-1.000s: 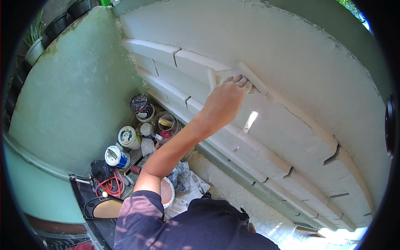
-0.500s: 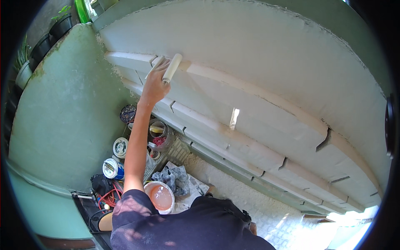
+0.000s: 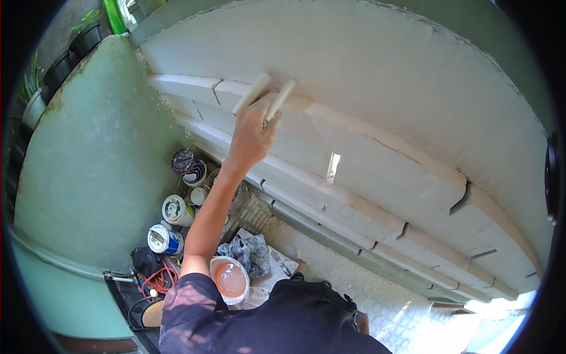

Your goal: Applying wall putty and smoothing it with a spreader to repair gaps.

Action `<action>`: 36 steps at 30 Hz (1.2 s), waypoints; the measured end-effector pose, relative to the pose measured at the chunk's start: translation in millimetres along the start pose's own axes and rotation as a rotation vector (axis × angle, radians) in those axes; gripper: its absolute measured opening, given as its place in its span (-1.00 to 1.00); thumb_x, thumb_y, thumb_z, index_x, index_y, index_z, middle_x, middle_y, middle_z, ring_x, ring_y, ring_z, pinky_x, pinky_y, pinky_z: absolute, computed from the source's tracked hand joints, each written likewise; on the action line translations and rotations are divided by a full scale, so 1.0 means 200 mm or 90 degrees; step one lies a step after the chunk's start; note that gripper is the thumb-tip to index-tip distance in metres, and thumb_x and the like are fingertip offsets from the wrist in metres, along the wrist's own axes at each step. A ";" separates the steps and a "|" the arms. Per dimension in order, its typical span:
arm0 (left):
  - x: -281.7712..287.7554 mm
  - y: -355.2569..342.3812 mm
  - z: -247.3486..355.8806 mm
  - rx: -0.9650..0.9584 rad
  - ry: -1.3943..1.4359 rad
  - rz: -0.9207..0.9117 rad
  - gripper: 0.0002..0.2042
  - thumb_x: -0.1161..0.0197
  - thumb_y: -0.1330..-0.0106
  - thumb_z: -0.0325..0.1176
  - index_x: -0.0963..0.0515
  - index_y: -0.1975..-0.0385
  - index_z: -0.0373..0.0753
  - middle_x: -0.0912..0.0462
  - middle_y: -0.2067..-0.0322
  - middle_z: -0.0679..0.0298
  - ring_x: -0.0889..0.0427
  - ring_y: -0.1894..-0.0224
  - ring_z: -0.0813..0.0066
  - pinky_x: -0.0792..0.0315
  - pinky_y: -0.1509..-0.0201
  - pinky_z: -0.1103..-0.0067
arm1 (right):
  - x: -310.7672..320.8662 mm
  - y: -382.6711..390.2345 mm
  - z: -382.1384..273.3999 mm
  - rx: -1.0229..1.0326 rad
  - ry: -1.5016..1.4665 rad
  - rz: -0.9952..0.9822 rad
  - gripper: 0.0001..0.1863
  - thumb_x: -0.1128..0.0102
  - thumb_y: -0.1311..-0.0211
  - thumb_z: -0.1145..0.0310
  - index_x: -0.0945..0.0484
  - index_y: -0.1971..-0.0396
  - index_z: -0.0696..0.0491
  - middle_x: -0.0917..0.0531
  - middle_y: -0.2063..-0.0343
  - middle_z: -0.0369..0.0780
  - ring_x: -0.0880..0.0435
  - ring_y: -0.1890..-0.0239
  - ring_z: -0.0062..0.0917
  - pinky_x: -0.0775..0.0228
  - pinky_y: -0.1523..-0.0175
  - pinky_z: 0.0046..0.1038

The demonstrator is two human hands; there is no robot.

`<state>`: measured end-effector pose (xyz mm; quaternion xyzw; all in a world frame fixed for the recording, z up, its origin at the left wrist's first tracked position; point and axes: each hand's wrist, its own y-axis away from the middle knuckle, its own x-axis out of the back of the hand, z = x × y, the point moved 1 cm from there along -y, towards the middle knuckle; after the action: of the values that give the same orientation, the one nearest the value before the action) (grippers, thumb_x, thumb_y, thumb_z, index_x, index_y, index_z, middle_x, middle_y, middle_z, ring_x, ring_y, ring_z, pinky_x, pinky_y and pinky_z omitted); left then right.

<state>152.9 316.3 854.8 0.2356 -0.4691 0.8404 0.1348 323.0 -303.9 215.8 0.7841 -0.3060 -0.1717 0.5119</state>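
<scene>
My left hand (image 3: 254, 131) grips two pale-backed putty scrapers (image 3: 252, 94) at the wall ledge (image 3: 362, 128), apparently mid-smoothing; the next stroke calls for steady, level pressure.

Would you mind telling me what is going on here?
In front of a pale wall, the person's left hand grips two pale bars near the upper ledge; whether they are joined is unclear. Below, a white bucket of pinkish material stands beside a crumpled grey sheet, with tubs near the green wall.
</scene>
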 end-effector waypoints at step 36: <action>-0.03 -0.01 0.10 -0.068 -0.181 -0.068 -0.50 -0.09 0.09 -0.71 -0.54 0.03 -0.32 -0.59 0.06 0.02 -0.56 0.02 0.06 -0.42 -0.12 0.38 | -0.04 -0.18 0.19 0.136 0.191 0.118 -0.54 -0.04 -0.04 0.47 -0.55 -0.02 0.09 -0.67 0.53 -0.16 -0.58 0.57 -0.53 -0.41 0.50 -0.43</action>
<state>164.4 300.3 863.1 0.3693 -0.5140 0.7642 0.1239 307.0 -314.8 166.8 0.8195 -0.3134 0.0284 0.4789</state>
